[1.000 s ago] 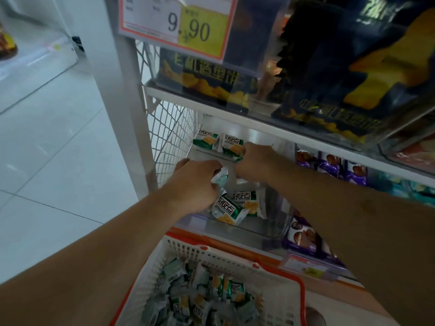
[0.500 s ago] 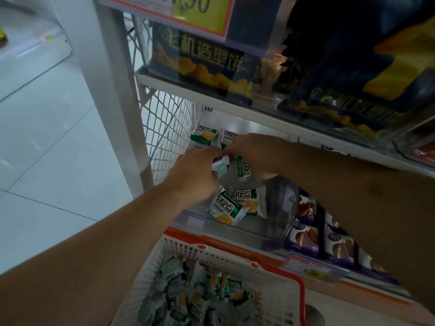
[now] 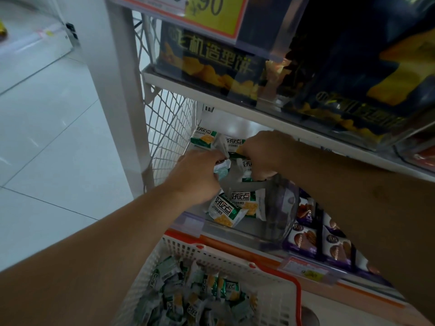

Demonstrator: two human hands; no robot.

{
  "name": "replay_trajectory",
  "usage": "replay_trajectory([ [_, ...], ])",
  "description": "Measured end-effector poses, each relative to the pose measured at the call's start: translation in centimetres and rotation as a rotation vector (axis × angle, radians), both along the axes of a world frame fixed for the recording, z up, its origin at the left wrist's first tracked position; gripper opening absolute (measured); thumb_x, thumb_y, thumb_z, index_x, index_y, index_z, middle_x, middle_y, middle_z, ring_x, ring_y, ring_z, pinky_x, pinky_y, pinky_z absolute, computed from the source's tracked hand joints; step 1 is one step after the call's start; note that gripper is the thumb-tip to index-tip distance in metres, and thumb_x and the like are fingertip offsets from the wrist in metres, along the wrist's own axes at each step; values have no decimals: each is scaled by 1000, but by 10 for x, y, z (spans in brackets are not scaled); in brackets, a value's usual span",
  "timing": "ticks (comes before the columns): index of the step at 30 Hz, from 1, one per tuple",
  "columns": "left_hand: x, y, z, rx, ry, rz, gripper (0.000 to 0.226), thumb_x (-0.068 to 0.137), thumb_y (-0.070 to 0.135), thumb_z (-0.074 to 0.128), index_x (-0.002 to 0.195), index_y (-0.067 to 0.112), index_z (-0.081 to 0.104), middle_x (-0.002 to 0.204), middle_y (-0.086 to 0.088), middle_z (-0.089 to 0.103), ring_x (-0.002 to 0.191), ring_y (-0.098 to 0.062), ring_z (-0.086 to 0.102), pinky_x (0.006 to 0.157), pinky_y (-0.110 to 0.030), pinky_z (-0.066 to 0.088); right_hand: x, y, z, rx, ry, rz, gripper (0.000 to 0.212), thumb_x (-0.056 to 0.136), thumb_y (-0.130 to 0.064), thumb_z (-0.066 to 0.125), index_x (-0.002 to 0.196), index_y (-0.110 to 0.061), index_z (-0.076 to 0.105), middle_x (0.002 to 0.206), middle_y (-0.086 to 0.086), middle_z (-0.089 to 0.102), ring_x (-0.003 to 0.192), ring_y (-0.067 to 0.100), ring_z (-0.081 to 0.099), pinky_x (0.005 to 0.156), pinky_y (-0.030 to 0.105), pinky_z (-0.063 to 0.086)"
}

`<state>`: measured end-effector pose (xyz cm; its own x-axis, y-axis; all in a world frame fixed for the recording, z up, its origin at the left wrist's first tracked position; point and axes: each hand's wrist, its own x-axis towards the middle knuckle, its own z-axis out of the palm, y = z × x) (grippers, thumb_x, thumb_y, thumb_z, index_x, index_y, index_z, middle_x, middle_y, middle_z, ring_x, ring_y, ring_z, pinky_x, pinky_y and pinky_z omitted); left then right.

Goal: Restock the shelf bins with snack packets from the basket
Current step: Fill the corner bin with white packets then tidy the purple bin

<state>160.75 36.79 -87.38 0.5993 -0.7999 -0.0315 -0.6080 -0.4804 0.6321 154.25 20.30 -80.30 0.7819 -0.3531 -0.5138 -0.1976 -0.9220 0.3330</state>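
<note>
Shelving (image 3: pixel 235 107) fills the view, its clear bin (image 3: pixel 277 215) holding green-and-white snack packets (image 3: pixel 224 209) at front and back. Below sits the white basket (image 3: pixel 270 276), heaped with more. Over the bin, the left hand (image 3: pixel 197 177) curls its fingers round one packet (image 3: pixel 222 168); the right hand (image 3: pixel 261 154) pinches another (image 3: pixel 246 166).

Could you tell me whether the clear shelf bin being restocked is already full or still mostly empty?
Mostly empty. Through the clear bin only a few green-and-white snack packets lie on its floor, with bare space beside them.
</note>
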Motion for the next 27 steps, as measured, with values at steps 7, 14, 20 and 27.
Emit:
replay_trajectory([
  [7, -7, 0, 10, 120, -118, -121, 52, 83, 27, 66, 134, 30, 59, 146, 7, 54, 140, -23, 36, 115, -44, 26, 11, 7, -11, 143, -25, -109, 23, 90, -32, 74, 95, -10, 72, 92, 8, 71, 84, 24, 69, 59, 26, 47],
  [14, -4, -27, 19, 83, -158, -141, 55, 94, 32, 43, 148, 26, 47, 157, 2, 42, 147, -23, 29, 118, -47, 24, -3, 7, 10, 174, -191, -234, 25, 111, -3, 35, 104, 0, 59, 72, 4, 28, 60, 12, 25, 53, 0, 37],
  [20, -3, -57, 7, 291, -181, -302, 53, 100, 33, 39, 153, 30, 40, 165, 2, 29, 153, -29, 21, 121, -59, 24, -2, 12, -9, 76, -316, -234, 8, 105, -14, 53, 103, -7, 56, 74, 2, 36, 82, 21, 49, 74, 33, 38],
  [27, 4, -52, -13, 247, -188, -185, 64, 99, 38, 40, 161, 30, 25, 169, 8, 20, 156, -17, 17, 124, -48, 22, -3, 19, -33, 38, -284, -181, 35, 93, -22, 71, 125, -12, 62, 103, 10, 56, 96, 28, 63, 75, 39, 55],
])
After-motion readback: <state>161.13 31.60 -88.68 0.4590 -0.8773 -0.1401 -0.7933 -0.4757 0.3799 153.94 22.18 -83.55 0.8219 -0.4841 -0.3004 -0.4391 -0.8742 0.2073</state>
